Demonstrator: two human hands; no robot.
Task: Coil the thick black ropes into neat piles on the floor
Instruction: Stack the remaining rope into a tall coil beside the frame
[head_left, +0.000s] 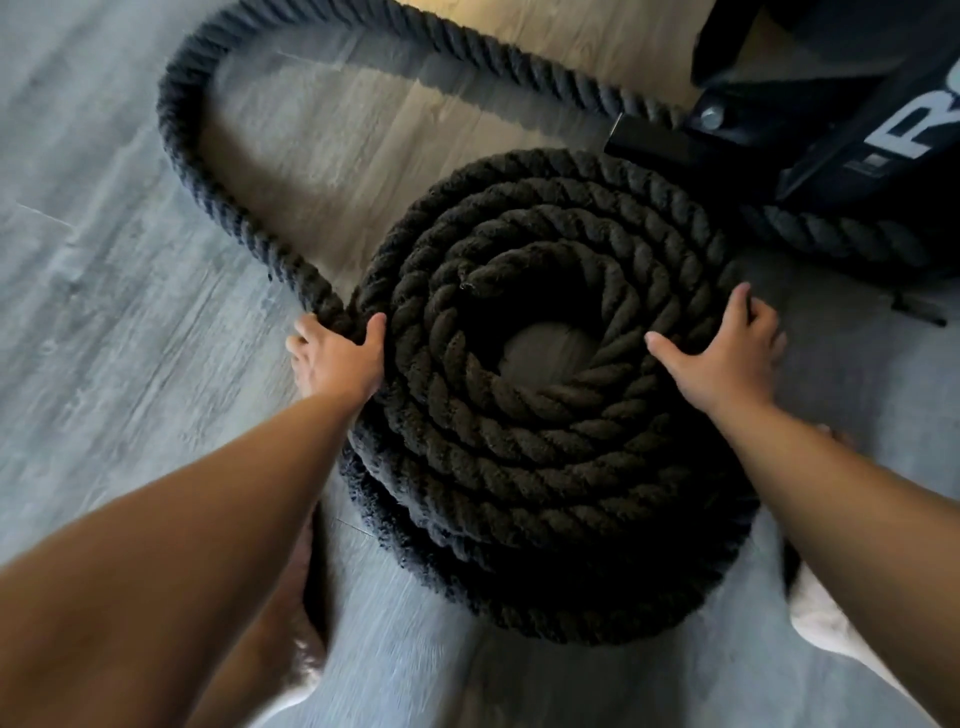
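Grey plank floor (130, 260) all round, with a paler sunlit patch toward the far side. Dead centre, between both forearms: coil (545, 457) of thick black rope, several turns wide and stacked at least two layers high, with bare floor visible through its middle hole. Left hand (337, 358) at the coil's left rim, clamped round the loose rope (176, 119) right at its junction with the outer turn, thumb on the inner side, fingers on the outer. Right hand (727, 353) laid palm down on the coil's right side, thumb stretched inward, fingers spread toward the outer rim, pressing rather than gripping by the look of it. From the left hand, loose rope heading away and leftward, then bending in a wide arc back to the right as far as a black frame (831, 130) in the far right corner. Second rope (831, 234) lying under that frame. Left hand plainly nearer the uncoiled length, so probably the one to feed the next turn: likely a pull inward and a lay over the coil's far side, toward the right hand as steadier. Coiling judged well along, one long loop left.
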